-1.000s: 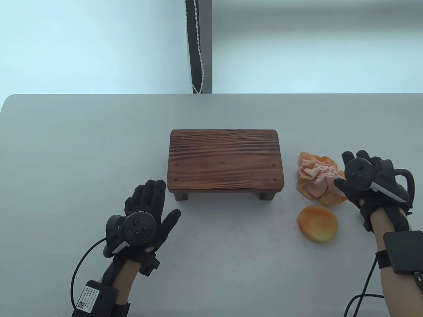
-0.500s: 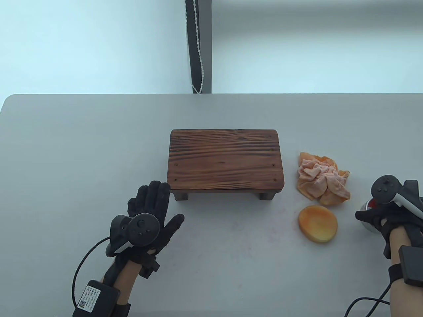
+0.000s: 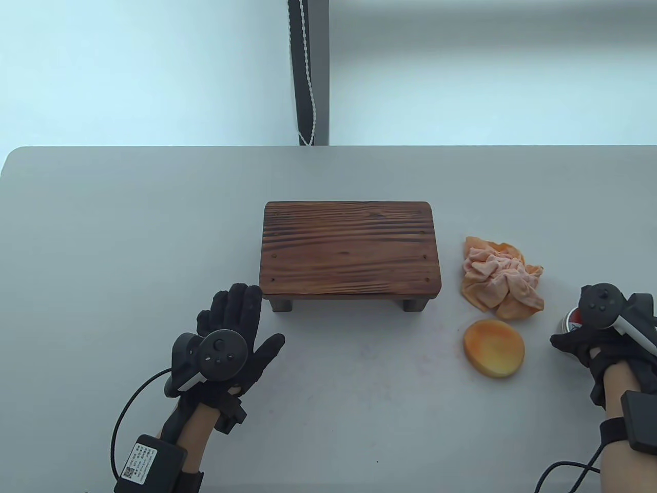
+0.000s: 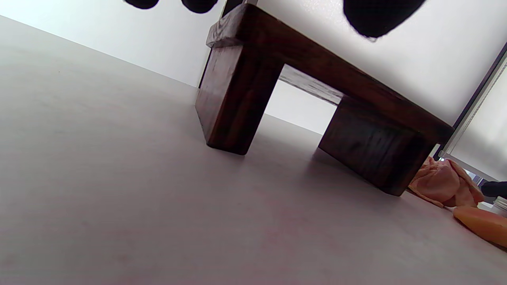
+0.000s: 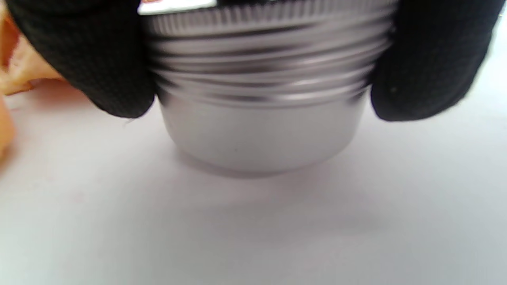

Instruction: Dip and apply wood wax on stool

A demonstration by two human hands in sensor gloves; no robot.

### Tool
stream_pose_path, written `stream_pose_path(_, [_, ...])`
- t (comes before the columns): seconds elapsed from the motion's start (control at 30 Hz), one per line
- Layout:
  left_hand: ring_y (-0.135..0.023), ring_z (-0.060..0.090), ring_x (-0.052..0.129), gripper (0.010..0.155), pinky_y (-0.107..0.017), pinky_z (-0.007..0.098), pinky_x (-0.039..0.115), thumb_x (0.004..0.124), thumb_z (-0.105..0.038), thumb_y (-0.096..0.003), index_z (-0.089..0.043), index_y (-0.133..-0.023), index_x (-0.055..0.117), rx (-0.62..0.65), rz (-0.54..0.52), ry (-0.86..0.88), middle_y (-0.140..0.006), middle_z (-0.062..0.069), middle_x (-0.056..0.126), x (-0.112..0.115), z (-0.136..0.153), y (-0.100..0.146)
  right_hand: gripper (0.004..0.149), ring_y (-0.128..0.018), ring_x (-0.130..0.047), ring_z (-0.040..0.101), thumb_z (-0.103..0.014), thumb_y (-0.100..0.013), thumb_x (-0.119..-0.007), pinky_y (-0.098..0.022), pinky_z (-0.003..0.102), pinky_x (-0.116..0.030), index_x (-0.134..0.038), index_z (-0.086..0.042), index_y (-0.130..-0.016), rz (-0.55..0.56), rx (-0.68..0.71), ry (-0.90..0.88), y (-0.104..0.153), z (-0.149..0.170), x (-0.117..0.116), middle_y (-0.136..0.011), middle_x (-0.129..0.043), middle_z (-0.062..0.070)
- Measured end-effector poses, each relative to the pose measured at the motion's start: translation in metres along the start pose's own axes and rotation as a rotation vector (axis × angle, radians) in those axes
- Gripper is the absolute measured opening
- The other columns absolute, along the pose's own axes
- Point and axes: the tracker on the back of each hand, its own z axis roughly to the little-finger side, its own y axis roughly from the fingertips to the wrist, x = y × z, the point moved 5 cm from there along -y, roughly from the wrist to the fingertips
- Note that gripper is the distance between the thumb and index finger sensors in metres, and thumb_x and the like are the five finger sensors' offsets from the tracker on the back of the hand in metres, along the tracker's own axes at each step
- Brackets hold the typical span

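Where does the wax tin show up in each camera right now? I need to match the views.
Table view: wax tin at far right, mostly hidden under the right hand.
Left wrist view: only a sliver at the right edge.
Right wrist view: fills the centre, fingers on both sides.
Shared landmark: orange cloth.

The right hand [image 3: 590, 344] covers most of the metal tin [image 3: 568, 322] in the table view. In the right wrist view the tin's top is cut off and blurred, its label unreadable.
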Motion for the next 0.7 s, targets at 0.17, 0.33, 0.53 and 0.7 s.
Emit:
stream_pose_path(0.17, [-0.102, 0.078, 0.027, 0.097, -0.06, 0.093, 0.028, 0.065, -0.054, -0.0591, 0.005, -0.119, 0.017, 0.011, 0.029, -0.013, -0.121, 0.047, 0.024, 0.003, -0.001, -0.002, 0.103, -0.087, -0.06, 0.079, -0.059, -0.041, -0.093, -0.033, 0.072, -0.086, -0.041, -0.003, -0.109, 0.102, 0.115, 0.085, 0.023, -0.042, 0.04, -0.114, -0.045, 0.037])
stream_pose_path(0.33, [-0.102, 0.079, 0.026, 0.098, -0.06, 0.093, 0.027, 0.065, -0.054, -0.0591, 0.007, -0.119, 0.017, 0.014, 0.034, -0.018, -0.12, 0.05, 0.024, 0.002, -0.002, 0.0, 0.102, -0.087, -0.063, 0.078, -0.062, -0.04, -0.093, -0.033, 0.07, -0.088, -0.044, -0.005, -0.109, 0.173, 0.288, 0.175, 0.057, -0.105, 0.075, -0.115, -0.048, 0.036])
stream_pose_path(0.53, [-0.101, 0.079, 0.023, 0.099, -0.061, 0.092, 0.027, 0.065, -0.054, -0.0591, 0.008, -0.119, 0.016, 0.035, 0.026, -0.027, -0.119, 0.051, 0.021, -0.002, -0.007, 0.004, 0.102, -0.087, -0.065, 0.077, -0.063, -0.04, -0.093, -0.032, 0.069, -0.089, -0.046, -0.005, -0.109, 0.232, 0.532, 0.255, 0.1, -0.192, 0.079, -0.115, -0.05, 0.036])
stream_pose_path(0.7, [-0.101, 0.079, 0.022, 0.099, -0.06, 0.093, 0.026, 0.065, -0.054, -0.0592, 0.008, -0.118, 0.015, 0.046, 0.03, -0.028, -0.119, 0.051, 0.019, -0.002, -0.008, 0.004, 0.101, -0.086, -0.066, 0.077, -0.063, -0.039, -0.094, -0.031, 0.069, -0.089, -0.047, -0.006, -0.109, 0.208, 0.706, 0.303, 0.118, -0.255, 0.053, -0.114, -0.051, 0.035])
